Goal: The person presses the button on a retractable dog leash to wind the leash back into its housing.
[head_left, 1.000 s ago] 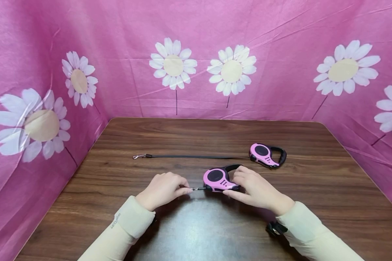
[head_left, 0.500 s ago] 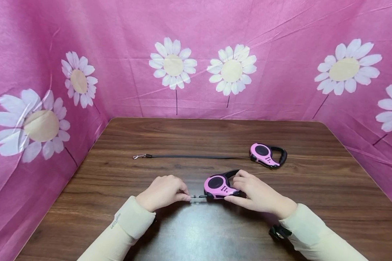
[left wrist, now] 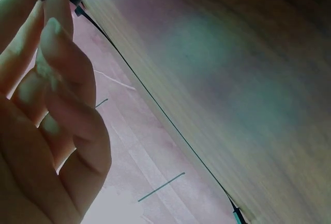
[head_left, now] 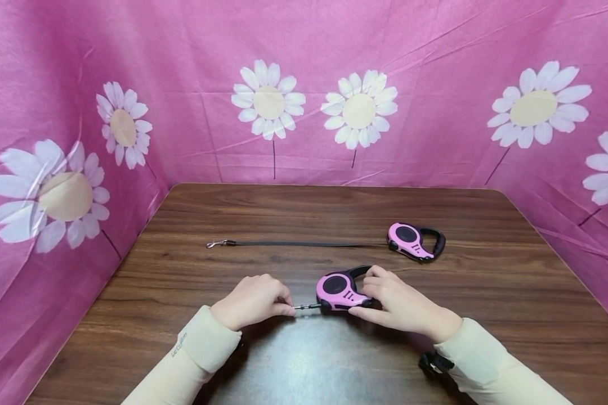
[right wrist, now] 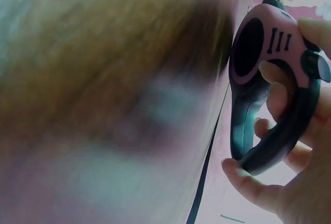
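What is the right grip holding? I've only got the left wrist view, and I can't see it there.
Observer: The right grip holds the near leash case, with fingers through its loop handle.
Operator: There's a dark strap running past my hand. Where does it lead?
Observer: In the head view it runs to a far leash case, lying toward the right on the table.
Operator: And what's between the metal clip in my fingers and the near leash case?
Observer: The head view shows a short black end linking them.
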`<state>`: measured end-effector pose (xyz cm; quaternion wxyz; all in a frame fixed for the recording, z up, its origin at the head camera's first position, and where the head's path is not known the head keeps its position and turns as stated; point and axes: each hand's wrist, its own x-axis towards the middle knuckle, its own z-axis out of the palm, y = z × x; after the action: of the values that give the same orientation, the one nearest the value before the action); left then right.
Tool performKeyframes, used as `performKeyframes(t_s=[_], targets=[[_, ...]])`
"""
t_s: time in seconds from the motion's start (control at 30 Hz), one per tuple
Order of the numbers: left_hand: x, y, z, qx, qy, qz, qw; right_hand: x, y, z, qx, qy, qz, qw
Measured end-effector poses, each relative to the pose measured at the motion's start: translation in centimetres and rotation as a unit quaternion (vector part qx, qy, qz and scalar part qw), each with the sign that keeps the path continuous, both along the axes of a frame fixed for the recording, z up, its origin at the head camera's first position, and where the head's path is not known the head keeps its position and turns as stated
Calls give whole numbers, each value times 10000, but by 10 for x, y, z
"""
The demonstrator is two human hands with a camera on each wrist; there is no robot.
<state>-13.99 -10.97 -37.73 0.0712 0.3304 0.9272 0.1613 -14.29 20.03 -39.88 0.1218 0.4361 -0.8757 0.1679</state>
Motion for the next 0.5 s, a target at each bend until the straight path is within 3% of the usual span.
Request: performKeyframes(t_s=[0.23, 0.5], targets=[[2, -1, -1, -42, -45, 2, 10000, 2, 2, -1, 290, -222, -145, 9992], [4, 1, -1, -80, 1, -34, 10000, 1, 1, -2, 608, -40, -62, 9981]])
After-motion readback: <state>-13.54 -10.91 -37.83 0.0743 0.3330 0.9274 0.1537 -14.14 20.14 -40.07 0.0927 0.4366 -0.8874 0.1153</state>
